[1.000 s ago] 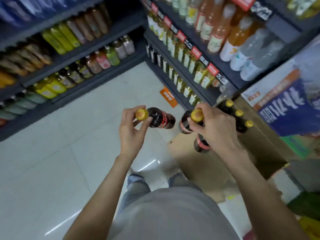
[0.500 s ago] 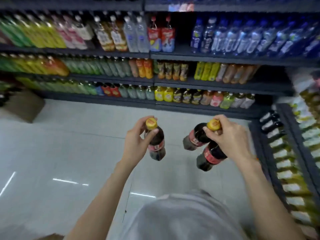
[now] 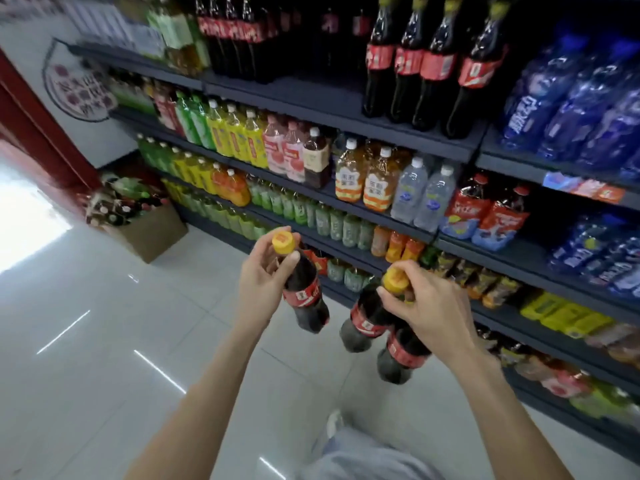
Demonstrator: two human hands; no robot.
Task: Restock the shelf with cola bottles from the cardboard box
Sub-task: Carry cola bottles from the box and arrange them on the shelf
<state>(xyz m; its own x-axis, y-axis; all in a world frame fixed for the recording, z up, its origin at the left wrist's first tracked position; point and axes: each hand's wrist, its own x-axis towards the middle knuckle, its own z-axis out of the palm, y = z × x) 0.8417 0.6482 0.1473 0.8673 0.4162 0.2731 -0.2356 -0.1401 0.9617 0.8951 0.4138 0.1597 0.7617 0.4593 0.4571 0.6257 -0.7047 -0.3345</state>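
floor (image 3: pixel 104 375): pale glossy tile, wide open room left of the shelving. shelf unit (image 3: pixel 346 109): dark tiers of bottled drinks; top tier carries tall cola bottles (image 3: pixel 429 64) near its front edge, with a bare stretch left of them. cardboard box (image 3: pixel 152 233): on the floor at the shelving's far left end, holding bottles. left hand (image 3: pixel 259 275): grips one cola bottle (image 3: pixel 304 292) by its neck under the yellow cap. right hand (image 3: pixel 429 306): grips two cola bottles (image 3: pixel 367 320) by their necks, hanging over the floor before the lower shelves.
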